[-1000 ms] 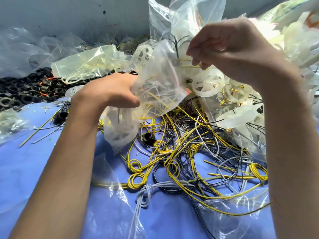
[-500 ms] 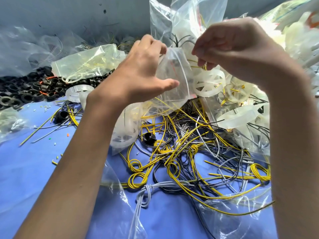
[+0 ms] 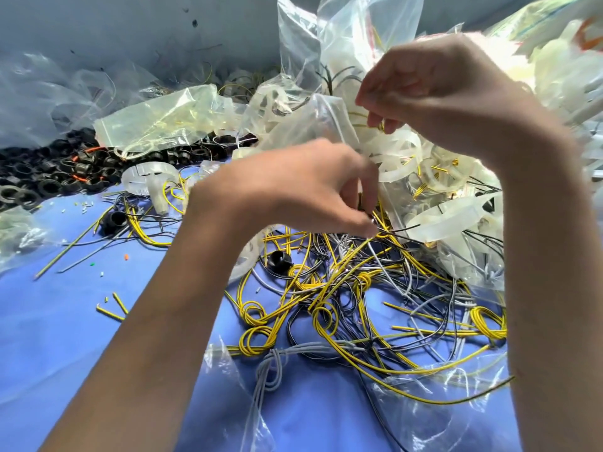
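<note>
Wire pulling from bag

Work above blue table and wire tangle, at clear bag between hands. Pinch firmly with left hand, fingers curled on black and yellow wires under bag; draw slowly with right hand, fingers curled on yellow wire higher up

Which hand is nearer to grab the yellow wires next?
Left, probably. The left hand is low, right at the yellow wires; the right hand is higher, up by the clear bag.
</note>
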A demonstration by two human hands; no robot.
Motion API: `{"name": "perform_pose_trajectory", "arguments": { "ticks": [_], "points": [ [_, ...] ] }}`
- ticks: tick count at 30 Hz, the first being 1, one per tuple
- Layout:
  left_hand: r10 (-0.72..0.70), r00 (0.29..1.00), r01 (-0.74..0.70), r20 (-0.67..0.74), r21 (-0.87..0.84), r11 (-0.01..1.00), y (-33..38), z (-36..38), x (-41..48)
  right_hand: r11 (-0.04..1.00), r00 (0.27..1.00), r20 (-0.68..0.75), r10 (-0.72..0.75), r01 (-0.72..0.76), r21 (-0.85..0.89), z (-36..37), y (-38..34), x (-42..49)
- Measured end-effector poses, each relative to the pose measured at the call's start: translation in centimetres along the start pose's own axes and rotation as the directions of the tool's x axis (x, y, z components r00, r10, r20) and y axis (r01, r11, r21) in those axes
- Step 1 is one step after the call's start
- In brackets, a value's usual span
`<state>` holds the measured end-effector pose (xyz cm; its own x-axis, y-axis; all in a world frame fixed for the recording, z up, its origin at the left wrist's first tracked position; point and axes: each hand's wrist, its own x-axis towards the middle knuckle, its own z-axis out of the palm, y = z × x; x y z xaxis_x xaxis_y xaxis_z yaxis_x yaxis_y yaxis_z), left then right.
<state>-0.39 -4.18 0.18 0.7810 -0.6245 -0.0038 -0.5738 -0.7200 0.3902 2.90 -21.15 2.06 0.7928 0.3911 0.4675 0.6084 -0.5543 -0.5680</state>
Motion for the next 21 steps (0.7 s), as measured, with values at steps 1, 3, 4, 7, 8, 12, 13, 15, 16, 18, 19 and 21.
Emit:
{"name": "perform_pose_trajectory", "arguments": {
  "ticks": [1, 3, 4, 7, 8, 12, 13, 15, 16, 18, 19, 21],
  "points": [
    [-0.018, 0.997, 0.016, 0.073, 0.033, 0.999, 0.2, 0.5, 0.2, 1.000, 1.000, 0.003, 0.001, -0.001, -0.001, 0.0, 0.0, 0.0],
    [-0.024, 0.989, 0.013, 0.146, 0.075, 0.997, 0.5, 1.4, 0.7, 1.000, 1.000, 0.006, 0.007, -0.007, -0.003, 0.0, 0.1, 0.0],
    [-0.020, 0.988, 0.008, 0.152, 0.077, 0.997, 0.7, 1.8, 0.9, 1.000, 1.000, 0.007, 0.010, -0.010, -0.005, -0.1, 0.1, 0.0],
    [0.005, 0.989, -0.013, 0.147, 0.054, 0.998, 1.2, 2.5, 1.2, 1.000, 1.000, 0.013, 0.009, -0.009, -0.016, -0.2, 0.2, 0.0],
    [0.017, 0.988, -0.025, 0.153, 0.047, 0.999, 1.4, 2.8, 1.3, 1.000, 1.000, 0.016, 0.007, -0.007, -0.020, -0.2, 0.2, 0.0],
    [0.056, 0.978, -0.066, 0.199, 0.042, 0.997, 2.1, 3.9, 1.6, 0.999, 0.999, 0.028, 0.015, -0.013, -0.039, -0.2, 0.1, 0.0],
    [0.061, 0.973, -0.075, 0.222, 0.051, 0.996, 2.2, 4.2, 1.6, 0.999, 0.999, 0.029, 0.021, -0.019, -0.041, -0.2, 0.1, 0.0],
    [0.060, 0.960, -0.084, 0.273, 0.075, 0.994, 2.5, 4.8, 1.8, 0.999, 0.999, 0.032, 0.034, -0.033, -0.043, -0.2, 0.1, -0.1],
    [0.055, 0.953, -0.083, 0.296, 0.085, 0.993, 2.6, 5.0, 1.8, 0.998, 0.999, 0.034, 0.039, -0.037, -0.046, -0.2, 0.1, -0.1],
    [0.042, 0.942, -0.081, 0.334, 0.104, 0.991, 2.7, 5.3, 1.9, 0.998, 0.998, 0.038, 0.044, -0.042, -0.055, -0.3, 0.1, -0.1],
    [0.039, 0.938, -0.081, 0.345, 0.107, 0.991, 2.7, 5.4, 1.9, 0.997, 0.998, 0.039, 0.046, -0.044, -0.060, -0.3, 0.1, -0.1],
    [0.037, 0.934, -0.079, 0.355, 0.106, 0.991, 2.7, 5.5, 2.0, 0.996, 0.998, 0.043, 0.050, -0.047, -0.072, -0.4, 0.1, -0.2]
  ]
}}
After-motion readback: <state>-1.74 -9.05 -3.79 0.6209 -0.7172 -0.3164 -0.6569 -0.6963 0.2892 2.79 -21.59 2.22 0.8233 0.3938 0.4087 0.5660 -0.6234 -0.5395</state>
